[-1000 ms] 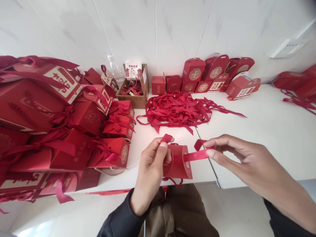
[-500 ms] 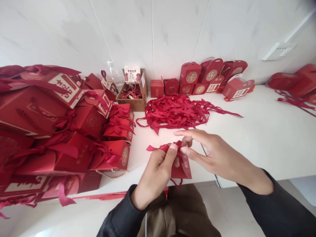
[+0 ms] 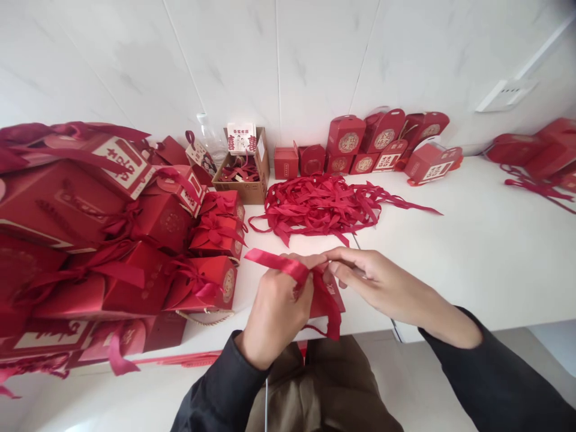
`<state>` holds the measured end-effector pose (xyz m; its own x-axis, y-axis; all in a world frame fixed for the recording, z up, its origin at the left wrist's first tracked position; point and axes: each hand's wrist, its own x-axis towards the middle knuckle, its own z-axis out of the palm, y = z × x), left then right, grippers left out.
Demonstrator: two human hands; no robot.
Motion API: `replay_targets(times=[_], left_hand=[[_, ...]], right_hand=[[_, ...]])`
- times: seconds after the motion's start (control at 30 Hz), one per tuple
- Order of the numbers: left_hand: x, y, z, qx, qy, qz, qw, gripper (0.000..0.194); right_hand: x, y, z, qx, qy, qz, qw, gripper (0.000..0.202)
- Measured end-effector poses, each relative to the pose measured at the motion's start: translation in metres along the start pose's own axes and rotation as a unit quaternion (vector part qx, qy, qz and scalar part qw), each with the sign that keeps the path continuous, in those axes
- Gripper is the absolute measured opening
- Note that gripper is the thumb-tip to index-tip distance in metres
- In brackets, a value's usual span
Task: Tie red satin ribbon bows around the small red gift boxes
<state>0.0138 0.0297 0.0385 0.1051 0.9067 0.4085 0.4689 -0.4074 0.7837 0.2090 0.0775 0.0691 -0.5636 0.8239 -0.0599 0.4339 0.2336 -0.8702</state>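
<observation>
A small red gift box (image 3: 320,298) sits at the table's front edge, mostly covered by my hands. My left hand (image 3: 279,306) is closed on a red ribbon (image 3: 275,261) over the box; one ribbon end sticks out to the left and another (image 3: 333,321) hangs down the front. My right hand (image 3: 373,273) reaches in from the right, its thumb and fingertips pinched together at the ribbon on top of the box. The fingertips of both hands nearly meet there. Just behind lies a loose heap of red ribbons (image 3: 321,204).
Red boxes with tied bows (image 3: 202,282) are piled on the left. A cardboard box (image 3: 252,191) holding tags stands at the back, beside a clear bottle (image 3: 209,141). Red boxes (image 3: 345,135) line the wall, and more (image 3: 535,147) lie far right on the white table (image 3: 486,252).
My left hand has turned over with its fingers curled round the ribbon, and one ribbon end now extends further left. My right fingers have closed from spread to a pinch. A ribbon end now hangs down in front.
</observation>
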Motion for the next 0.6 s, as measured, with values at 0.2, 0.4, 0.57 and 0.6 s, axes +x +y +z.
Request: replay_targets(times=[0.2, 0.4, 0.57, 0.6], left_hand=[[-0.007, -0.017, 0.012, 0.118, 0.079, 0.120, 0.983, 0.032], [-0.009, -0.018, 0.015, 0.090, 0.111, 0.089, 0.986, 0.024], [-0.009, -0.015, 0.015, 0.063, 0.112, 0.077, 0.989, 0.029], [-0.009, -0.015, 0.015, 0.061, 0.114, 0.078, 0.989, 0.029]], right_hand=[[0.009, 0.006, 0.010, 0.065, -0.040, 0.013, 0.997, 0.021], [0.008, 0.002, 0.006, 0.040, 0.001, 0.018, 0.999, 0.016], [0.008, 0.000, 0.006, 0.091, 0.031, -0.001, 0.995, 0.013], [0.008, 0.000, 0.006, 0.093, 0.043, -0.003, 0.995, 0.014]])
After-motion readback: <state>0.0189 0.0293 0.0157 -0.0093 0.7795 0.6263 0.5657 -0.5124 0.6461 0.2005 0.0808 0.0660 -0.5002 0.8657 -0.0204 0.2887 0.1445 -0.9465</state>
